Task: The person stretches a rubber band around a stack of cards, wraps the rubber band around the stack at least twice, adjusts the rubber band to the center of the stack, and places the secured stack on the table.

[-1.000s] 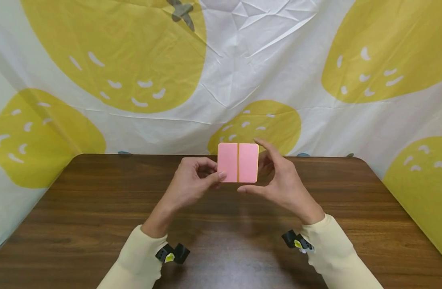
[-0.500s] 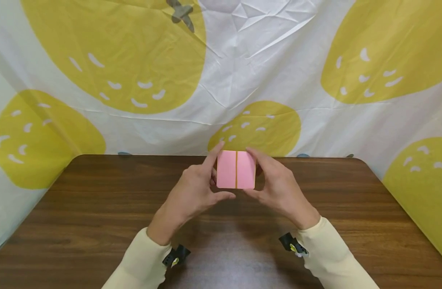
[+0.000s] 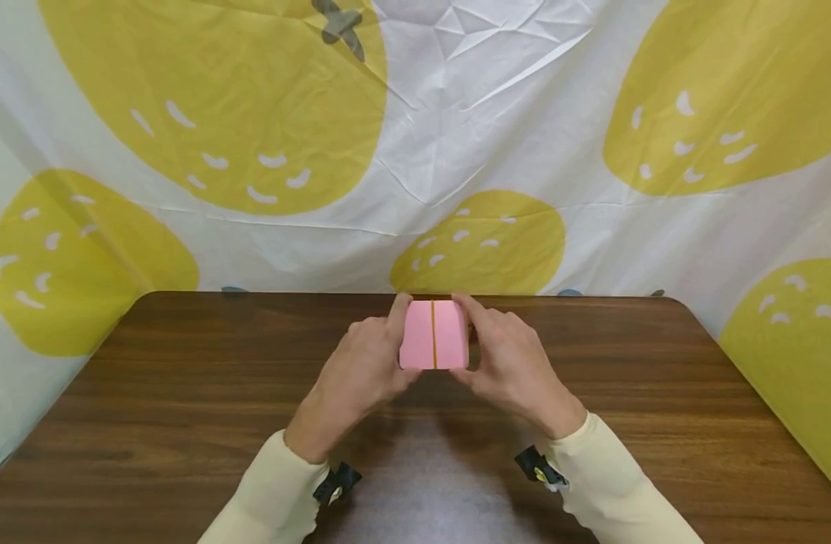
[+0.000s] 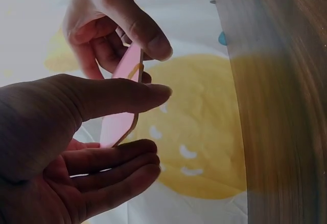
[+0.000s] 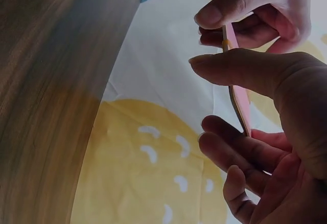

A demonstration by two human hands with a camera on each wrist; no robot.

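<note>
Both hands hold a thin pink square pad (image 3: 418, 335) with rounded corners and a narrow orange-brown band across its middle. My left hand (image 3: 362, 366) grips its left side, index finger by the top corner and thumb along the bottom edge. My right hand (image 3: 514, 363) grips the opposite side the same way. In the left wrist view the pad (image 4: 120, 126) appears edge-on, slightly bowed, with a brownish rim. The right wrist view shows the pad's other end (image 5: 241, 101) between the right thumb and fingers. It is held up above the table, face toward the head camera.
A dark wooden table (image 3: 150, 408) with rounded far corners spreads beneath the hands. Behind it hangs a white cloth (image 3: 497, 113) printed with big yellow fruit shapes. Each cream sleeve has a small black wrist camera (image 3: 337, 483) at its cuff.
The left hand shifted from pinching the lower left corner to gripping the whole left side. The right hand closed in on its side. The pad came lower and slightly left, and now looks bowed.
</note>
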